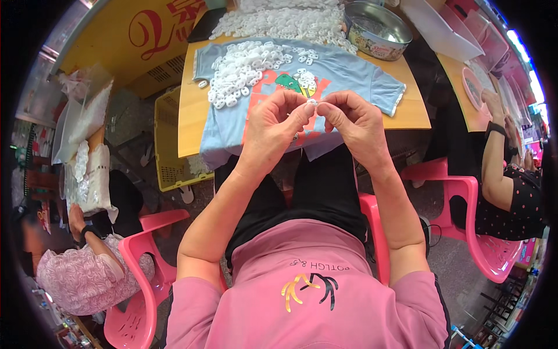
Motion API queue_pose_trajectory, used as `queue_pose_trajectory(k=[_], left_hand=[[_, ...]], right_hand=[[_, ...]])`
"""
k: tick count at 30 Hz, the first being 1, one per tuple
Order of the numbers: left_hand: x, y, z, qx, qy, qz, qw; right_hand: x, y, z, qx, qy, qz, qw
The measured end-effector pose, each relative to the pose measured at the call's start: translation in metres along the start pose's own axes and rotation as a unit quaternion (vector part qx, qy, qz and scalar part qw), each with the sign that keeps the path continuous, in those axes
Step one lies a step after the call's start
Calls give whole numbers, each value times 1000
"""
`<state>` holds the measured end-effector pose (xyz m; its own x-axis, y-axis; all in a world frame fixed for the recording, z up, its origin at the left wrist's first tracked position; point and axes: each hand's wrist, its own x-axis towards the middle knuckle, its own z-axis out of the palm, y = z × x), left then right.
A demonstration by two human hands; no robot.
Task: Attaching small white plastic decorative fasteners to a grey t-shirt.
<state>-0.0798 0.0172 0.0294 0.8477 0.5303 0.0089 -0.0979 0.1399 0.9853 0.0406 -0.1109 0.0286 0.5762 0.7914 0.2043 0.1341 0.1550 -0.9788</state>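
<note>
Both my hands meet over the near part of a light blue T-shirt (349,75) spread on the table. My left hand (276,119) and my right hand (356,121) pinch a small white plastic piece (312,102) between thumbs and forefingers; the fingers cover most of it. Beyond my left hand lies a heap of white plastic pieces with holes (235,72) on the shirt. A smaller cluster of similar pieces (304,77) rests on the shirt's green and orange print, just past my fingertips.
Many more white pieces (279,23) cover the table's far side, beside a round metal tin (379,32). A yellow crate (174,171) stands below on the left. People sit on pink chairs at my left (139,256) and right (474,232); the right table holds a pink-rimmed basin (467,78).
</note>
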Motion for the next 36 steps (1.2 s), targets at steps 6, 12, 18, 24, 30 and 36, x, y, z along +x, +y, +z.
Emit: queue_pose_trajectory(k=[6, 12, 18, 24, 30, 36], left_hand=[[-7, 3, 3, 73, 0, 23, 997], [-8, 4, 3, 87, -2, 42, 995], [-7, 1, 4, 8, -7, -4, 1000], [-14, 2, 17, -56, 17, 16, 998], [-16, 0, 25, -71, 16, 41, 997], [-19, 3, 29, -90, 14, 51, 995]], right_hand=[[0, 1, 3, -81, 24, -38, 996], [-2, 0, 2, -76, 11, -27, 997], [0, 5, -2, 11, 7, 6, 1000], [0, 3, -1, 165, 57, 27, 984], [-7, 4, 6, 183, 37, 38, 982], [-11, -1, 11, 224, 34, 50, 973]])
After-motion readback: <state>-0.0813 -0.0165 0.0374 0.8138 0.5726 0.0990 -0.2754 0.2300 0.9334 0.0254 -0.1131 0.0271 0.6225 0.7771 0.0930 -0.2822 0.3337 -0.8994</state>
